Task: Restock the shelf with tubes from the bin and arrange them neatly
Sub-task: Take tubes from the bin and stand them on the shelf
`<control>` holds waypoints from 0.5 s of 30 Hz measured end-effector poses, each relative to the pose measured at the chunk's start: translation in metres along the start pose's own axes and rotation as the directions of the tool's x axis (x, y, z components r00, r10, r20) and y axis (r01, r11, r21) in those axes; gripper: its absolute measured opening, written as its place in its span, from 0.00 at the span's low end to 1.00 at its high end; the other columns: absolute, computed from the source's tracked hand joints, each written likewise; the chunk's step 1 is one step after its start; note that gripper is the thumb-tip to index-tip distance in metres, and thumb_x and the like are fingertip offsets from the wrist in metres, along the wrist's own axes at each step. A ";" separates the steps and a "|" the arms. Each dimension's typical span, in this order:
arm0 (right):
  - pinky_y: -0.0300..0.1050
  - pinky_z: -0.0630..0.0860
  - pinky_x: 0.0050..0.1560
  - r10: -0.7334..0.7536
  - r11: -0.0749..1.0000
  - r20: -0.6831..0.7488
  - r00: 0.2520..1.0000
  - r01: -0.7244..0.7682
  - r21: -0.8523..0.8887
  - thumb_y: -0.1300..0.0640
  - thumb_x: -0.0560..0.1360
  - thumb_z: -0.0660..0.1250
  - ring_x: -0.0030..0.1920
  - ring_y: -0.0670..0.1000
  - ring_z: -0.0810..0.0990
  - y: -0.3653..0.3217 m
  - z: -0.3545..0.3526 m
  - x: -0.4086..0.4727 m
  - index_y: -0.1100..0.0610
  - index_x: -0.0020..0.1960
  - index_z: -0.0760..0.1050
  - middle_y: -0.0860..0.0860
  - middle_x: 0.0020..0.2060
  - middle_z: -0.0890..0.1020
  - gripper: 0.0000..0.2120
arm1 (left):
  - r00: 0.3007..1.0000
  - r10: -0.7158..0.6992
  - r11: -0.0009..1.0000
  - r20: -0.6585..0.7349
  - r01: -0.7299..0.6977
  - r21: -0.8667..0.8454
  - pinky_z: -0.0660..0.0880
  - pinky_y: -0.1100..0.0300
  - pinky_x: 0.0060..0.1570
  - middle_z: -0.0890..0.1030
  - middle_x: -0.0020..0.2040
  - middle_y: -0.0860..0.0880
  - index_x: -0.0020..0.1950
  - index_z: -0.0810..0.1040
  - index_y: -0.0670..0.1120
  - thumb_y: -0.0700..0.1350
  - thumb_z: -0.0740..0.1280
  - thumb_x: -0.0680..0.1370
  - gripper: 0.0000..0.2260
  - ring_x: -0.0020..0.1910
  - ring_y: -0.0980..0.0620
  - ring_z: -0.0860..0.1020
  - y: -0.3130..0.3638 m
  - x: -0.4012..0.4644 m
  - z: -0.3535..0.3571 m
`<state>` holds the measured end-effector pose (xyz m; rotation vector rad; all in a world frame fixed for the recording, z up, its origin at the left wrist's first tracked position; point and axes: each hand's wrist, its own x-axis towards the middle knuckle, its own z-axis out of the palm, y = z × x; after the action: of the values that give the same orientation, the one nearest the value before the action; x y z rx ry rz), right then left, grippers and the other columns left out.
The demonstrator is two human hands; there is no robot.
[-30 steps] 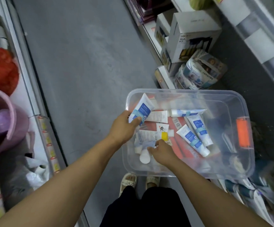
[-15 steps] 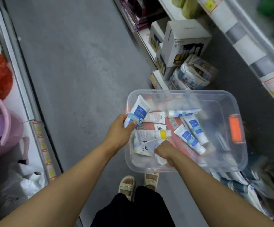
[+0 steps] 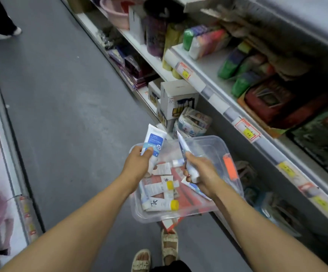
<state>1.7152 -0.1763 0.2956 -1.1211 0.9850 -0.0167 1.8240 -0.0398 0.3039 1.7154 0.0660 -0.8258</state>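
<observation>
Clear plastic bin (image 3: 231, 185) is sitting on the grey floor (image 3: 65, 114) against the shelf (image 3: 218, 99) base, rounded rim open upward; open aisle is lying toward 10 o'clock; left hand (image 3: 137, 165) is gripping a white-and-blue tube (image 3: 153, 143), fingers wrapped round its lower end, crimped end pointing to 12 o'clock above the bin's left rim; right hand (image 3: 202, 173) is clasping a second tube (image 3: 184, 154) above the bin's middle, cap downward; soft yellow-capped tubes (image 3: 159, 205) are lying flat inside at 6 o'clock.
</observation>
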 end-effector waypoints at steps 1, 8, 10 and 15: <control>0.36 0.66 0.22 -0.015 0.998 0.024 1.000 0.013 0.066 0.57 0.76 0.64 0.22 0.48 0.71 -0.006 -0.002 -0.007 0.61 0.40 0.72 0.57 0.30 0.73 0.09 | 1.000 -0.012 0.999 0.008 0.013 -0.038 0.72 0.63 0.26 0.78 0.40 0.45 0.51 0.71 0.46 0.46 0.59 0.81 0.05 0.28 0.53 0.76 0.008 -0.004 0.001; 0.40 0.77 0.31 -0.091 0.878 0.023 0.996 0.069 0.474 0.57 0.80 0.53 0.30 0.50 0.78 -0.057 -0.015 -0.058 0.62 0.55 0.73 0.57 0.37 0.78 0.13 | 0.986 0.074 0.978 0.151 -0.043 -0.202 0.74 0.66 0.26 0.78 0.40 0.48 0.55 0.70 0.44 0.42 0.59 0.81 0.05 0.32 0.54 0.76 0.066 -0.040 0.011; 0.40 0.76 0.28 -0.124 0.860 -0.056 0.991 0.136 0.491 0.59 0.80 0.52 0.28 0.51 0.78 -0.070 -0.020 -0.074 0.65 0.56 0.71 0.59 0.36 0.78 0.14 | 0.968 0.120 0.976 0.219 -0.075 -0.204 0.75 0.63 0.30 0.78 0.41 0.49 0.57 0.71 0.45 0.38 0.60 0.80 0.07 0.35 0.54 0.76 0.083 -0.052 0.016; 0.37 0.71 0.23 -0.257 0.813 -0.133 0.957 0.289 0.506 0.52 0.81 0.53 0.24 0.49 0.74 -0.098 -0.043 -0.121 0.62 0.54 0.72 0.56 0.31 0.76 0.14 | 0.922 0.206 0.976 0.329 -0.166 -0.144 0.76 0.63 0.30 0.78 0.42 0.47 0.56 0.71 0.45 0.36 0.60 0.79 0.08 0.34 0.53 0.78 0.124 -0.081 0.035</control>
<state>1.6577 -0.1979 0.4450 -0.7469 0.7931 -0.5284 1.8022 -0.0805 0.4493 1.4243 -0.2791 -0.9474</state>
